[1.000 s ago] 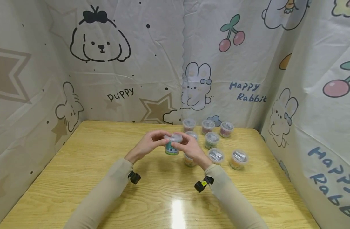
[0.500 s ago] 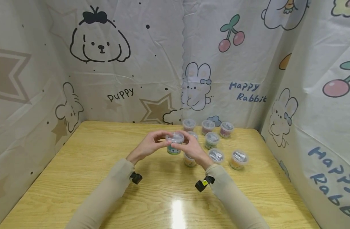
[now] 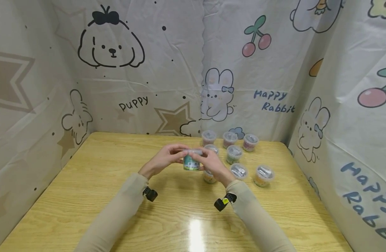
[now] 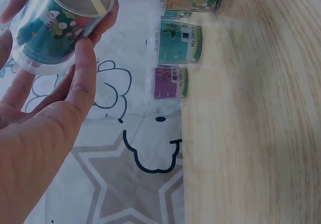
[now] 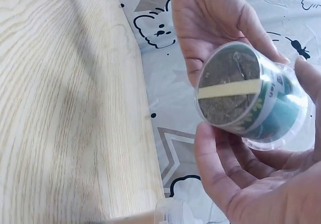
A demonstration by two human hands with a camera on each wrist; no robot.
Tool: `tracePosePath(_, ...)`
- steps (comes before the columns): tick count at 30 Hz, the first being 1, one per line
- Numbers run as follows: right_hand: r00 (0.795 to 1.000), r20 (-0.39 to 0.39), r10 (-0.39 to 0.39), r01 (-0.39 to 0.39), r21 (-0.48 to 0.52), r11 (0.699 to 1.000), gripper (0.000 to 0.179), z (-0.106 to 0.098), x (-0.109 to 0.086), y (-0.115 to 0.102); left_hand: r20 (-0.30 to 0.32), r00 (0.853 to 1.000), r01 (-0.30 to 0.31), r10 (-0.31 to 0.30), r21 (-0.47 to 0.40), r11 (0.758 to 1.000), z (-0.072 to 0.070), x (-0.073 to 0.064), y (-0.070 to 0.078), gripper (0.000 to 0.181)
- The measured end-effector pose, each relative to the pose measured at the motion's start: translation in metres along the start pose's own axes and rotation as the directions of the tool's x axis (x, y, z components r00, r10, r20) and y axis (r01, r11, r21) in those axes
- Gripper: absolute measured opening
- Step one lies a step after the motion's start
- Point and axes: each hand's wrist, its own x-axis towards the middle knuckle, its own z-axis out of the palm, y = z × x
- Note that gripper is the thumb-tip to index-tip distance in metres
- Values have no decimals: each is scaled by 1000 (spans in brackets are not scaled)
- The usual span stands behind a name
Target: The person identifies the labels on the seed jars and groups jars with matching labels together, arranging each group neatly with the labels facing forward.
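A clear plastic cup (image 3: pixel 191 163) with a teal printed label and a clear lid is held above the table between both hands. My left hand (image 3: pixel 164 158) grips its left side, and my right hand (image 3: pixel 212 163) grips the right side, thumbs toward me near the lid. Through the cup's base, the right wrist view shows brown, soil-like matter (image 5: pixel 220 111) and a pale yellow strip (image 5: pixel 230 89). In the left wrist view, fingers (image 4: pixel 84 73) curl around the cup (image 4: pixel 52 30).
Several similar lidded cups stand at the right of the wooden table (image 3: pixel 117 210), among them a purple-labelled cup (image 3: pixel 250 143), a green-labelled cup (image 3: pixel 233 155) and an orange-labelled cup (image 3: pixel 263 176). A printed cloth (image 3: pixel 167 70) hangs behind and at both sides.
The cup tipped its lid toward me half a second ago, then tilted back; its lid now shows edge-on and its label faces me. Both hands keep their hold in nearly the same place.
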Motion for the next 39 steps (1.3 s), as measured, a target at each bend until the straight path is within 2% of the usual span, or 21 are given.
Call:
tracePosePath(6,999,53,11,-13,48,999,54,-3,0,1,28,1000,7,-7,-9,1000,-2,1,-6,36)
tracePosePath(12,998,60,23,-29,106,994,55,-8,1,0,5,1000,12,-12,24,1000,0,0,-2,41)
tracePosePath(19,999,-27,18,-19,-37,999,54,-30,-1,-6,-44,998,-39,46,148,988,3,-3,1,46)
tracePosePath(21,999,-34,16,-18,-68,998,57,-39,-1,-7,-62,996,-53,69,219,974,3,-4,0,45)
tracePosePath(23,999,-36,9,-12,-89,996,61,-51,-1,-8,-81,993,-60,90,313,948,2,-6,-2,44)
tracePosePath(26,998,-54,7,-14,-134,991,67,-70,-4,-9,-105,989,-40,100,463,885,-1,-8,-7,41)
tracePosePath(29,996,-83,17,-32,-193,981,69,-91,-7,-9,-103,990,-20,93,555,831,-4,-10,-13,39)
tracePosePath(31,995,-94,25,-47,-238,970,72,-104,-8,-10,-99,992,-11,83,575,818,-7,-13,-17,39)
tracePosePath(33,993,-116,35,-67,-291,954,76,-116,-10,-11,-98,993,2,67,579,816,-11,-15,-20,37)
tracePosePath(39,987,-156,43,-95,-348,932,81,-151,-13,-12,-97,994,14,53,592,806,-22,-21,-25,30)
